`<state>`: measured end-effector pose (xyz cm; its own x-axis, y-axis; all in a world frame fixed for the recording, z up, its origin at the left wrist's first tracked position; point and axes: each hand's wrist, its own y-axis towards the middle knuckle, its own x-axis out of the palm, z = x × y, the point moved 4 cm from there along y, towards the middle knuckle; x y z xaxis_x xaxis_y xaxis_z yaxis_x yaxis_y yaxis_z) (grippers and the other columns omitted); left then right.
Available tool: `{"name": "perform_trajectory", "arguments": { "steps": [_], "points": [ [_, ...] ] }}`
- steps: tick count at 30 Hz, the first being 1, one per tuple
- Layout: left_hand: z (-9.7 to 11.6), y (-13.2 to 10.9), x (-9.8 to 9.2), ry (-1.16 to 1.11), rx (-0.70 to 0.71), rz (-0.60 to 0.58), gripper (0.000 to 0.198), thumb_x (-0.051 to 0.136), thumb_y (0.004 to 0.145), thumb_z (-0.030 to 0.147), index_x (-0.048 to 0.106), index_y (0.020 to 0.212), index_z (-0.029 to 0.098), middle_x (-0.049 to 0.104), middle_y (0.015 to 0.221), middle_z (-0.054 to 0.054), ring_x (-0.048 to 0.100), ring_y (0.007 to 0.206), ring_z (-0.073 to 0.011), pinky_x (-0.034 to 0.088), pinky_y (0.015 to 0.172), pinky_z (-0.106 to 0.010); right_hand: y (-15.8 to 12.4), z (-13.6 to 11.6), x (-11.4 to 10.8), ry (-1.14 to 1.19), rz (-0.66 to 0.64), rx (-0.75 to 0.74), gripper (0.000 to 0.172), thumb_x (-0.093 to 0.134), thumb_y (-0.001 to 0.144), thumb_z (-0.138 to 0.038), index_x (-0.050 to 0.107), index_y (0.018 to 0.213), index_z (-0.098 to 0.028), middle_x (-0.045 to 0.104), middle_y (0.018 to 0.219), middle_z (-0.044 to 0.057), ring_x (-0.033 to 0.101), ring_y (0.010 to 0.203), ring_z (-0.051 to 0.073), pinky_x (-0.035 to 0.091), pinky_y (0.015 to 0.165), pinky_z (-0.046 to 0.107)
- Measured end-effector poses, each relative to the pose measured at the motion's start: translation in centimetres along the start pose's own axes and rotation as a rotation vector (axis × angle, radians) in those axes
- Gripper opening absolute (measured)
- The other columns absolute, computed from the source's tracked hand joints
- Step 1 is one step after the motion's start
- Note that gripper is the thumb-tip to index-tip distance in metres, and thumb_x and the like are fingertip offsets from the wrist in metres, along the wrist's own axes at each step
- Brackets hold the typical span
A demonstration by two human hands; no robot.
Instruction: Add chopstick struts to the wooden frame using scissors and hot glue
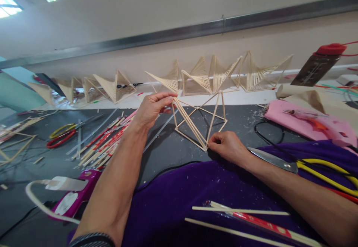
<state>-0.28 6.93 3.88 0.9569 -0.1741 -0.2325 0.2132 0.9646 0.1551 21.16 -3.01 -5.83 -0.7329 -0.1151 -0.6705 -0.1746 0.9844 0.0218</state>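
Observation:
A frame of thin wooden sticks (190, 137) stands on the dark table between my hands, with several sticks laid side by side along its left slope. My left hand (152, 107) pinches the stick ends at the frame's upper left corner. Down at the near bottom corner, the fingers of my right hand (226, 146) are closed on the lower ends of the same sticks. Which single stick each hand grips is too small to make out. On the purple cloth (167, 202) in front of me lie loose chopsticks (237, 232) and a red-and-clear wrapper (260, 224).
Several finished stick models (165, 81) line the white ledge by the wall. Wrapped chopsticks (109, 138) and red-and-yellow scissors (62, 135) lie left. Large yellow-handled scissors (279, 161), pink foam (293, 120) and a red-capped bottle (319, 64) are right. A magenta power strip (79, 194) sits near left.

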Motion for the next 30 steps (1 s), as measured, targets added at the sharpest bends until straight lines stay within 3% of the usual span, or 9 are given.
{"name": "perform_trajectory", "arguments": {
  "steps": [18, 30],
  "points": [
    [0.17, -0.11, 0.17, 0.033, 0.006, -0.008, 0.027, 0.064, 0.075, 0.030, 0.069, 0.097, 0.018, 0.069, 0.085, -0.005, 0.065, 0.073, -0.0129, 0.050, 0.057, -0.020, -0.13, -0.18, -0.20, 0.022, -0.004, 0.016, 0.017, 0.052, 0.071, -0.025, 0.066, 0.064, -0.019, 0.066, 0.062, -0.002, 0.059, 0.060, 0.013, 0.037, 0.057, 0.022],
    [0.26, -0.23, 0.27, -0.005, 0.003, -0.027, 0.030, 0.064, 0.074, 0.029, 0.069, 0.102, 0.018, 0.069, 0.080, -0.005, 0.063, 0.072, -0.0129, 0.048, 0.058, -0.021, 0.00, 0.15, -0.46, 0.091, -0.018, 0.056, 0.017, 0.053, 0.068, -0.026, 0.067, 0.065, -0.018, 0.063, 0.057, -0.002, 0.052, 0.049, 0.010, 0.035, 0.046, 0.020]
  ]
}}
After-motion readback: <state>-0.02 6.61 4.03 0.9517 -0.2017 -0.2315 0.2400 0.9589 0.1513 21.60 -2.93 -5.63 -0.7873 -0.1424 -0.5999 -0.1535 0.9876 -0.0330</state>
